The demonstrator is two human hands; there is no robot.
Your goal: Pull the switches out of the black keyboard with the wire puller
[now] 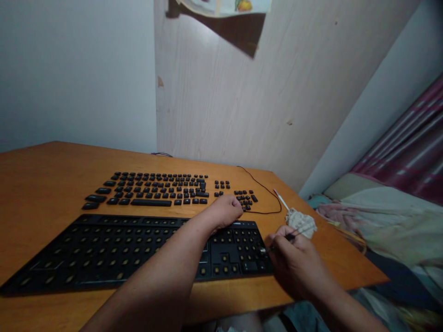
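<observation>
A black keyboard base (pixel 104 251) with its keycaps taken off lies near the front of the wooden desk (pixel 44 180). The removed black keycaps (pixel 155 189) are laid out in keyboard order just behind it. My left hand (pixel 224 212) is curled with fingers closed at the base's upper right edge, close to the numpad keycaps (pixel 246 198); what it holds is hidden. My right hand (pixel 294 263) pinches a thin dark tool (pixel 280 242) whose tip touches the base's right end.
A crumpled whitish cloth (pixel 302 222) and a white stick (pixel 281 199) lie at the desk's right side, beside a thin black cable (pixel 263 189). A pale wooden panel stands behind the desk. Bedding (pixel 387 216) lies to the right, below desk level.
</observation>
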